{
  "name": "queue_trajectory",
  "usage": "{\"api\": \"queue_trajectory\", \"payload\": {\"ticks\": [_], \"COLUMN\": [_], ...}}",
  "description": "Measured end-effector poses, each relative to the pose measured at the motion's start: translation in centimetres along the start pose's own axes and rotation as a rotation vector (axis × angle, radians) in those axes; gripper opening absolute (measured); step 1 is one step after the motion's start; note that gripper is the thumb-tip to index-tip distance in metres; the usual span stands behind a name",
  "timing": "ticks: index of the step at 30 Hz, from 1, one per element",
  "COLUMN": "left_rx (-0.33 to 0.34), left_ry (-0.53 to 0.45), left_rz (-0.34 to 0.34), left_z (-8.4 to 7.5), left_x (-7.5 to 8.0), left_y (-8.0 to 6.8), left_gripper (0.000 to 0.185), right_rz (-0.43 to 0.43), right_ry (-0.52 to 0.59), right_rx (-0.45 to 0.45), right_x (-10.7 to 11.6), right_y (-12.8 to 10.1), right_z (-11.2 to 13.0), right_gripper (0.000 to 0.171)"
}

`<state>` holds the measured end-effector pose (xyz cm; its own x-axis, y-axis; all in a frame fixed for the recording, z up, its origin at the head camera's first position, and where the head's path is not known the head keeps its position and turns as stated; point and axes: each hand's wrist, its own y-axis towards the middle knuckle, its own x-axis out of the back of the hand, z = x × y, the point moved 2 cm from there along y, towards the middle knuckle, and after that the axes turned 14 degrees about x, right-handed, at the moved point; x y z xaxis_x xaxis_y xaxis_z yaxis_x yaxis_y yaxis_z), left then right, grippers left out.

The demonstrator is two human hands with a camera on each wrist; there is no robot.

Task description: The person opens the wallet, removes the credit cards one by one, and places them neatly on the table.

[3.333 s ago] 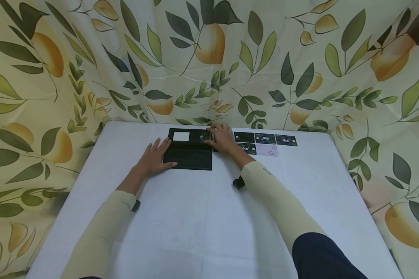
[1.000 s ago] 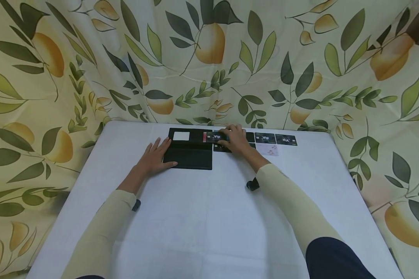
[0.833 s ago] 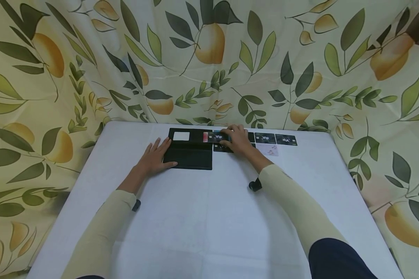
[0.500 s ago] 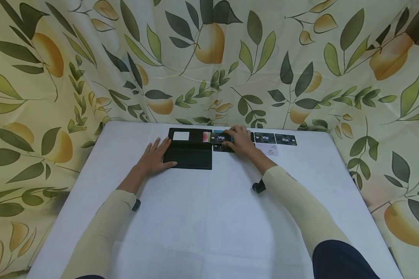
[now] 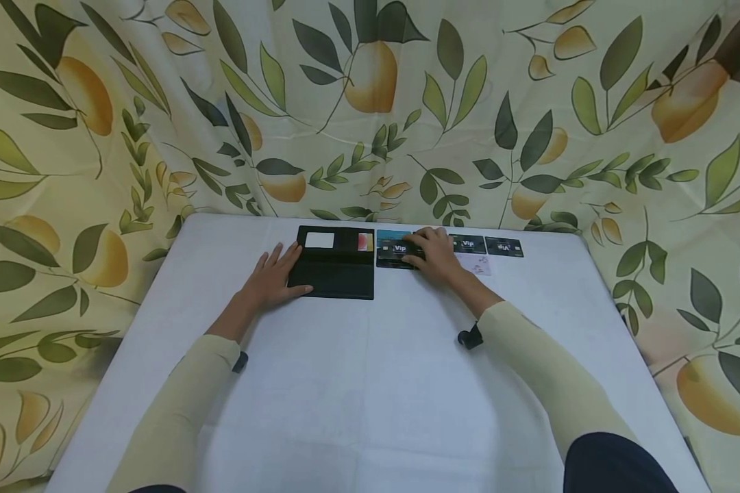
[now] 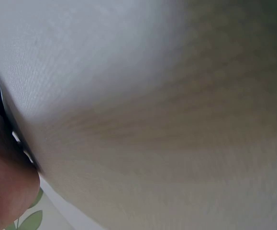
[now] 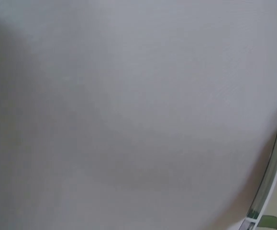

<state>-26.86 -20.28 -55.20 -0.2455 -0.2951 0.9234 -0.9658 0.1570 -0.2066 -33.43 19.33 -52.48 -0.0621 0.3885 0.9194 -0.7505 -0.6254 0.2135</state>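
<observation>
A black wallet [image 5: 339, 282] lies unfolded near the table's far edge. My left hand [image 5: 274, 277] rests on its left side, fingers spread. A black card marked "Vip" [image 5: 396, 248] is pinched at its right end between the thumb and fingers of my right hand [image 5: 434, 255], just right of the wallet. Beneath that card a blue card [image 5: 392, 234] shows at the back. A red and yellow patch [image 5: 365, 242] fills the wallet's upper right, and a white rectangle [image 5: 319, 240] its upper left. Only a bit of the left hand [image 6: 11, 194] enters the left wrist view.
Right of the right hand lie two black cards, one marked "Vip" [image 5: 469, 244] and one at the row's end [image 5: 504, 247], with a pale pink card [image 5: 475, 264] in front. A white cloth [image 5: 358, 383] covers the table; a leaf-patterned curtain [image 5: 370, 157] hangs behind.
My right hand has moved right from the wallet, drawing the Vip card off its right edge to over the blue card. The red and yellow patch is now uncovered. My left hand stayed put.
</observation>
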Motion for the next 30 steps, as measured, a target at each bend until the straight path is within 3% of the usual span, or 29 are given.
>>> {"api": "queue_trajectory", "payload": {"ticks": [10, 30], "left_rx": [0.012, 0.023], "left_ry": [0.029, 0.025], "left_rz": [-0.003, 0.009], "left_z": [-0.5, -0.5], "left_x": [0.7, 0.5], "left_y": [-0.5, -0.4], "left_gripper": [0.104, 0.103], "right_rz": [-0.005, -0.004], "right_ry": [0.011, -0.002], "right_rx": [-0.058, -0.148], "right_x": [0.9, 2.5], "right_y": [-1.6, -5.6], "right_z": [-0.8, -3.6], "right_gripper": [0.053, 0.053]}}
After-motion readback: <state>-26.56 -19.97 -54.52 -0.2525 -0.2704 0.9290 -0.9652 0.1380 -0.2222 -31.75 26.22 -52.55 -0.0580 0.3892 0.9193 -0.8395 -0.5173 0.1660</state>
